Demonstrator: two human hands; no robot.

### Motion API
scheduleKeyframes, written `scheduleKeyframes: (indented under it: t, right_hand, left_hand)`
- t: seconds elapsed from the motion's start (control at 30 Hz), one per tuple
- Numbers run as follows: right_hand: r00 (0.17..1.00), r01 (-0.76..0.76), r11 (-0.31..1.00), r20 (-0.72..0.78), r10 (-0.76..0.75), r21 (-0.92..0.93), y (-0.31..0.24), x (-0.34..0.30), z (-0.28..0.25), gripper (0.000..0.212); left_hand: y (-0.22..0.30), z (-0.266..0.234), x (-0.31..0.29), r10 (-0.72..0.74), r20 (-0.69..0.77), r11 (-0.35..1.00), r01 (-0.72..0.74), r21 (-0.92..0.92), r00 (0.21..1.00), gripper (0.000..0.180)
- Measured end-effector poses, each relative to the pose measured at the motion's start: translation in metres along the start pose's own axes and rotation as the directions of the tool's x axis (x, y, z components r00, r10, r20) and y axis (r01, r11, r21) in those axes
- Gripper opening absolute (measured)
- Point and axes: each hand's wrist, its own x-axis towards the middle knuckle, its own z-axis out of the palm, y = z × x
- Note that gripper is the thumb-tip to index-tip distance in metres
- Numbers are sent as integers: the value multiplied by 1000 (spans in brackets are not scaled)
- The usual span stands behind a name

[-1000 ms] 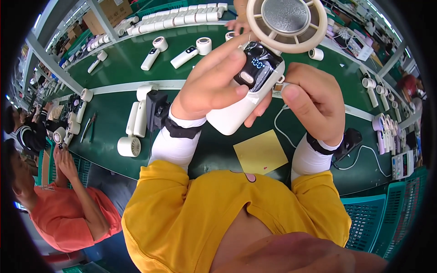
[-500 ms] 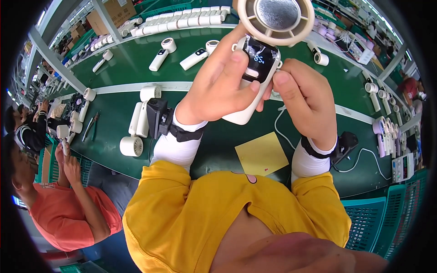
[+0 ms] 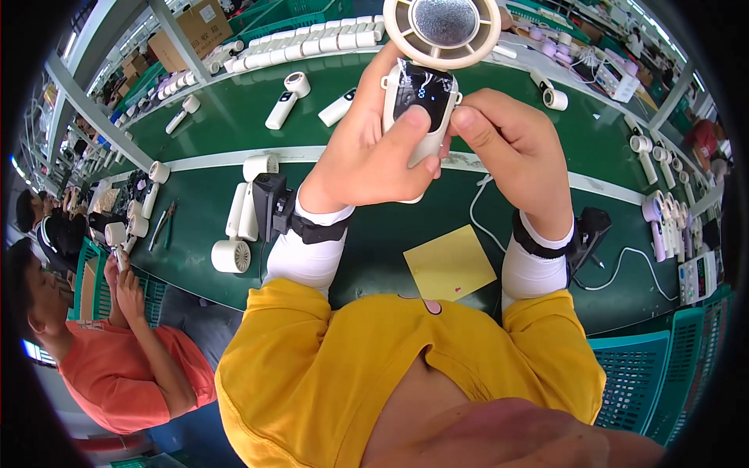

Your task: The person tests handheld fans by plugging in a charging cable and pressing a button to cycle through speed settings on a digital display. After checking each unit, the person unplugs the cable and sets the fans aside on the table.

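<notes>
A cream handheld fan [image 3: 427,87] with a round slotted head and a lit black display is held up in front of me. My left hand [image 3: 363,156] wraps around its handle from the left, with the thumb lying over the lower part of the display. On the fan's other side my right hand [image 3: 516,152] is closed, thumb and forefinger pinched at the handle's edge beside a small side loop. What lies between those fingertips is too small to make out. Clear film sticks up at the display's upper corner.
White fans [image 3: 248,207] lie left on the green table [image 3: 343,269], near pliers [image 3: 161,226]. A yellow paper sheet [image 3: 450,264] and a white cable [image 3: 482,214] are below my hands. Green baskets [image 3: 630,374] stand right. A co-worker [image 3: 129,366] sits left.
The fan and both hands have shifted slightly left. My left thumb has moved onto the lower display, and the digits on it have changed.
</notes>
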Motion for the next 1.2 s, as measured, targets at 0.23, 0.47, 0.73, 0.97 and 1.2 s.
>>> scheduleKeyframes:
  t: [0.23, 0.47, 0.73, 0.97, 1.2]
  right_hand:
    - [1000, -1, 1000, -11, 1, -4, -9, -2, 1, 18]
    - [993, 1, 998, -120, -9, -66, -18, -13, -15, 18]
    - [963, 54, 995, -260, -75, -89, -18, -9, -18, 19]
    - [837, -47, 49, -66, -543, -998, 2, -31, -82, 17]
    - [759, 404, 890, -465, -455, -210, -4, -49, -102, 23]
  left_hand:
    - [1, 4, -2, 123, 14, 986, -124, 109, 992, 71]
    - [36, 14, -27, 281, -273, 959, -275, 62, 920, 57]
    - [88, 15, -86, 872, -280, 462, -864, 200, 402, 61]
    - [40, -7, -39, 683, -373, 730, -589, 347, 627, 36]
    - [-123, -50, 42, -447, -156, 894, 435, -106, 881, 19]
